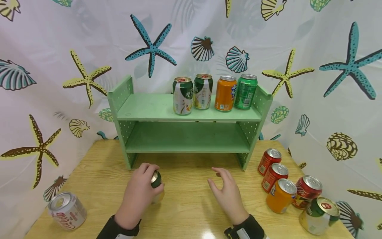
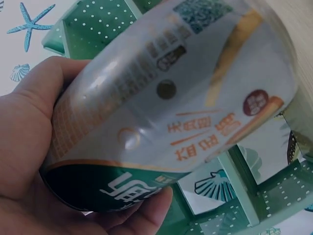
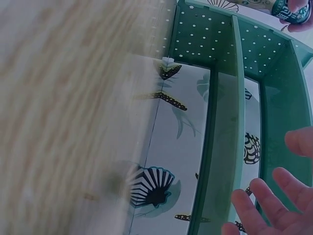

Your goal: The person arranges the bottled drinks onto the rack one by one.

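My left hand (image 1: pixel 140 192) grips a green-and-white drink can (image 1: pixel 156 178) near its top, in front of the shelf's left side. In the left wrist view the can (image 2: pixel 161 117) fills much of the picture, with thumb and fingers curled round its green end. Over the table in front of the shelf's right side, my right hand (image 1: pixel 227 196) holds nothing; its fingers are spread and loosely bent. Ahead stands a green two-tier shelf (image 1: pixel 146 107). Its top board carries two green-and-white cans (image 1: pixel 183 99), an orange can (image 1: pixel 225 94) and a green can (image 1: pixel 246 93).
At the table's right lie upright cans: several red ones (image 1: pixel 270 176), an orange one (image 1: pixel 280 198) and a green-and-white one (image 1: pixel 317 219). A pale can with red lettering (image 1: pixel 68 212) stands at the left edge. A patterned cloth (image 1: pixel 194 30) hangs behind and at the sides.
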`<state>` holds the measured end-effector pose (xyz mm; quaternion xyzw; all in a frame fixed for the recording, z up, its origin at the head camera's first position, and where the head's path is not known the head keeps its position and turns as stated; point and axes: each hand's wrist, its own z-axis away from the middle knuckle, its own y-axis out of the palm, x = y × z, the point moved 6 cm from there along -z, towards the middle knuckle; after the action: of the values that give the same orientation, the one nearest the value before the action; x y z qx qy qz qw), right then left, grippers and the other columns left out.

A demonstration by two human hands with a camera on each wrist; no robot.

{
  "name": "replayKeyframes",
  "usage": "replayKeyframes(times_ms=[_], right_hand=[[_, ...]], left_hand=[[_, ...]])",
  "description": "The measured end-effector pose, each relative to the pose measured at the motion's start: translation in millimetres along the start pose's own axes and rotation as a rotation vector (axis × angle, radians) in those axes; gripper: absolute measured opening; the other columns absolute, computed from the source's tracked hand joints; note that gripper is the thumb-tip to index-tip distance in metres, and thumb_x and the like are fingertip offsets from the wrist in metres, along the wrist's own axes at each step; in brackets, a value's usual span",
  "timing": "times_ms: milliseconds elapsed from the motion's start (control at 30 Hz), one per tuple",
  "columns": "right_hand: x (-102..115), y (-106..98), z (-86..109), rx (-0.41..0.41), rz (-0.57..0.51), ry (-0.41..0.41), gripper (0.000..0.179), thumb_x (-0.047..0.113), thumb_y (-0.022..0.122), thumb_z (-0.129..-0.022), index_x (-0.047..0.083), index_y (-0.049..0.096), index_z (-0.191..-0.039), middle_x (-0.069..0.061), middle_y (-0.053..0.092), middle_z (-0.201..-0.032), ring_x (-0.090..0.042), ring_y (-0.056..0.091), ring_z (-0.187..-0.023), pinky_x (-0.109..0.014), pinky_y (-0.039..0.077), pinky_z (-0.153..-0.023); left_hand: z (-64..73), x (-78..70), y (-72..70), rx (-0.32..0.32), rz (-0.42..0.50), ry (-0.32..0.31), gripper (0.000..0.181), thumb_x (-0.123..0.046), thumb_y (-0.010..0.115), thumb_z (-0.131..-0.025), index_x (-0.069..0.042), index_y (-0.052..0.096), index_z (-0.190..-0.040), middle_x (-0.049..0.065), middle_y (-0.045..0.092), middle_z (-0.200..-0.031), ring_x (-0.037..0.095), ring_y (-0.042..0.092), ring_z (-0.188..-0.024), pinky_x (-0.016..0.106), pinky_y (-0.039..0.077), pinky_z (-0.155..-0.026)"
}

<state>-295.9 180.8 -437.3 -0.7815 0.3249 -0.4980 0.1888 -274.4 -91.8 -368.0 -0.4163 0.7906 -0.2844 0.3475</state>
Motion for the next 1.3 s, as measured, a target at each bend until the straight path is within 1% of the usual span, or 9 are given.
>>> replayKeyframes(times_ms=[100,200,367,500,633,833,933,1133,1300], right_hand=[[0.2,0.7,0.3,-0.001,0.001,-0.009,0.043,0.018,0.078,-0.094,0.009,0.064,-0.133,-0.012,0.063,-0.131,-0.03,0.063,-0.115,-0.05,0.055,-0.093],[0.4,1.9,0.7,0.003,-0.007,-0.022,0.044,0.018,0.078,-0.093,0.009,0.063,-0.133,-0.012,0.064,-0.131,-0.029,0.063,-0.115,-0.05,0.055,-0.094],[0.6,6.7,2.2,0.051,-0.023,-0.048,0.047,0.019,0.079,-0.092,0.01,0.063,-0.135,-0.008,0.064,-0.132,-0.027,0.063,-0.117,-0.05,0.055,-0.096],[2.5,10.4,3.8,0.088,-0.034,-0.08,0.048,0.02,0.08,-0.091,0.013,0.062,-0.135,-0.004,0.064,-0.132,-0.026,0.064,-0.117,-0.049,0.055,-0.096],[5.2,12.6,4.9,0.119,-0.071,-0.112,0.051,0.017,0.082,-0.089,0.014,0.062,-0.136,-0.002,0.064,-0.133,-0.025,0.064,-0.117,-0.05,0.054,-0.098],[9.6,14.2,6.0,0.152,-0.105,-0.175,0.058,0.014,0.086,-0.084,0.015,0.062,-0.137,0.0,0.063,-0.134,-0.022,0.063,-0.119,-0.046,0.054,-0.101],[12.2,16.2,6.8,0.181,-0.117,-0.208,0.061,0.013,0.087,-0.082,0.015,0.061,-0.138,0.0,0.063,-0.135,-0.021,0.062,-0.12,-0.045,0.054,-0.102],[17.0,19.7,9.8,0.238,-0.136,-0.277,0.067,0.016,0.088,-0.081,0.015,0.058,-0.142,-0.001,0.061,-0.139,-0.021,0.061,-0.121,-0.046,0.053,-0.103],[18.9,20.0,11.3,0.272,-0.15,-0.302,0.07,0.017,0.088,-0.082,0.017,0.056,-0.144,0.001,0.06,-0.14,-0.02,0.06,-0.122,-0.046,0.053,-0.103]], left_hand=[[0.3,-6.1,2.0,0.013,0.005,0.012,0.048,-0.013,0.095,-0.067,-0.003,0.07,-0.107,0.011,0.063,-0.098,0.03,0.064,-0.082,0.04,0.059,-0.071],[1.4,-11.1,5.3,0.041,0.01,0.017,0.047,-0.015,0.095,-0.068,-0.006,0.07,-0.107,0.009,0.063,-0.099,0.028,0.063,-0.082,0.038,0.059,-0.071],[3.8,-16.4,11.9,0.082,0.026,0.035,0.048,-0.016,0.095,-0.068,-0.008,0.07,-0.108,0.007,0.063,-0.101,0.026,0.064,-0.084,0.035,0.059,-0.07],[4.7,-20.3,15.3,0.074,0.026,0.072,0.048,-0.016,0.095,-0.067,-0.009,0.07,-0.108,0.007,0.063,-0.102,0.027,0.065,-0.085,0.036,0.059,-0.072],[5.3,-25.3,17.4,0.069,0.03,0.098,0.05,-0.016,0.095,-0.066,-0.009,0.07,-0.108,0.006,0.063,-0.103,0.028,0.066,-0.088,0.037,0.06,-0.074],[6.5,-32.8,23.1,0.089,0.038,0.124,0.051,-0.017,0.096,-0.067,-0.009,0.07,-0.11,0.006,0.063,-0.106,0.03,0.066,-0.092,0.035,0.06,-0.072],[7.4,-35.6,26.4,0.095,0.037,0.146,0.052,-0.019,0.096,-0.068,-0.009,0.07,-0.111,0.006,0.063,-0.107,0.031,0.066,-0.093,0.036,0.061,-0.073],[9.2,-40.7,31.4,0.09,0.036,0.193,0.052,-0.021,0.096,-0.067,-0.012,0.07,-0.111,0.003,0.064,-0.106,0.027,0.066,-0.092,0.035,0.06,-0.074],[8.4,-47.0,32.7,0.098,0.05,0.198,0.051,-0.022,0.096,-0.067,-0.013,0.071,-0.111,0.002,0.064,-0.107,0.025,0.066,-0.094,0.034,0.061,-0.077]])
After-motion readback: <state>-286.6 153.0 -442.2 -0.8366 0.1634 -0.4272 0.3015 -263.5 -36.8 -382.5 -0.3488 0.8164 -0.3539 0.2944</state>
